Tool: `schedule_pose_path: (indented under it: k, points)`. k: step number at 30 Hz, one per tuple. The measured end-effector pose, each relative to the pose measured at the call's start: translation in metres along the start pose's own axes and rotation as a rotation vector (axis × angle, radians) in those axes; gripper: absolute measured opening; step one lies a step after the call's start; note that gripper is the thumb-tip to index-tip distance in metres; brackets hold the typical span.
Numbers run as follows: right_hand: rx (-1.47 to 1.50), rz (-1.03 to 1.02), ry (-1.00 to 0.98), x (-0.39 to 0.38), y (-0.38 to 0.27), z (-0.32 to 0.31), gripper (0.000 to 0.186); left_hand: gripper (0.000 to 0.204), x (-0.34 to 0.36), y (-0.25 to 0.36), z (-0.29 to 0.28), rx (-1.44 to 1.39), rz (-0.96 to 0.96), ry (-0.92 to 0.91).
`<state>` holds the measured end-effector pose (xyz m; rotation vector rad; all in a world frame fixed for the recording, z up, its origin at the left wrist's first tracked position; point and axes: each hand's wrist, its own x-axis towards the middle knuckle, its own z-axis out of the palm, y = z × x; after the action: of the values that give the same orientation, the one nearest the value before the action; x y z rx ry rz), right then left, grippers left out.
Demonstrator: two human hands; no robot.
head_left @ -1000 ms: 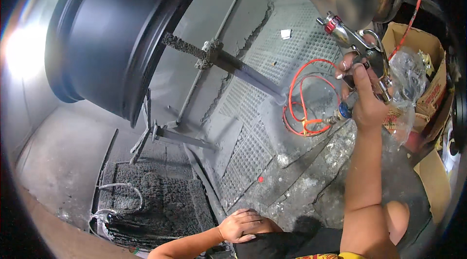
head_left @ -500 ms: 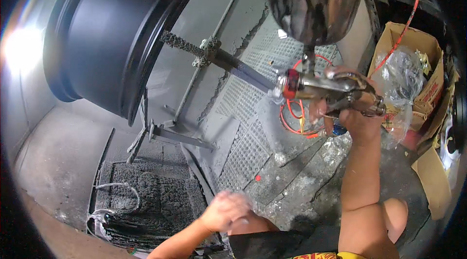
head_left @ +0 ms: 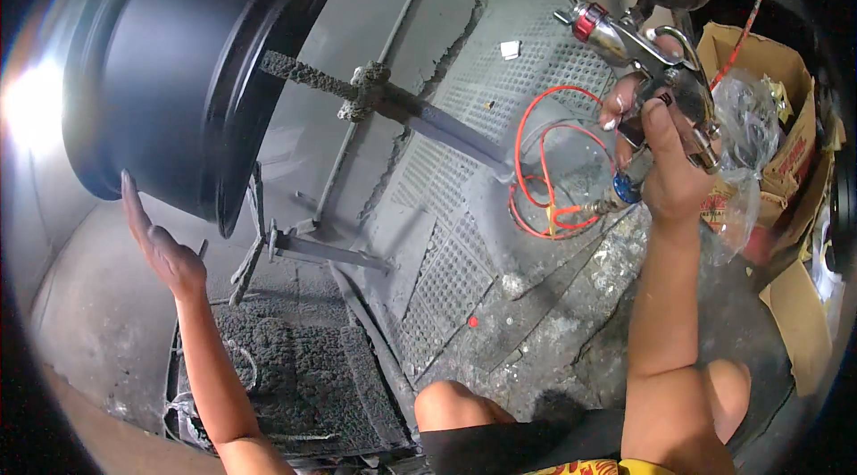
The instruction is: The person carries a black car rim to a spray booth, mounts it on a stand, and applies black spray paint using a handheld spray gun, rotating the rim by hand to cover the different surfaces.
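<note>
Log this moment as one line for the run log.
left hand: open, fingertips at black wheel rim | right hand: grips spray gun, raised | red hose: coiled below gun

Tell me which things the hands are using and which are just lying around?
In use:
- spray gun, gripped by the right hand
- black wheel rim, touched by the left hand
- red hose

Lying about:
- cardboard box
- plastic bag
</note>
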<state>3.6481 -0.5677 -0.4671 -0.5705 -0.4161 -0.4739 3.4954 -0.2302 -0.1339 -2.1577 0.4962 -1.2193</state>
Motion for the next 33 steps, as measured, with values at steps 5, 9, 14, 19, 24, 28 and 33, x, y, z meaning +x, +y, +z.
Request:
schedule_pose_path:
  k: [5,9,14,19,24,28,33]
  points:
    - [-0.081,0.041,0.047,-0.002,0.002,-0.005,0.051,0.060,-0.045,-0.060,0.039,0.063,-0.050,0.135]
    - [0.198,0.139,-0.160,-0.008,0.001,-0.008,0.054,0.054,-0.083,-0.106,0.054,0.099,-0.089,0.166]
    - [0.185,0.169,-0.248,-0.011,-0.008,-0.008,0.067,0.052,-0.131,-0.154,0.031,0.093,-0.235,-0.254]
    - [0.211,0.088,-0.175,-0.007,-0.001,0.003,0.060,0.049,-0.206,-0.116,0.014,-0.407,-0.793,-0.315]
    - [0.010,0.003,-0.055,0.004,-0.013,-0.005,0.056,0.043,-0.272,0.097,-0.006,-0.601,-0.303,-1.046]
    - [-0.131,-0.024,-0.008,0.006,-0.018,-0.008,0.050,0.047,-0.287,0.216,-0.063,-0.808,0.002,-1.449]
    - [-0.234,-0.041,0.061,0.007,-0.015,-0.003,0.038,0.047,-0.307,0.219,-0.060,-1.046,-0.229,-1.359]
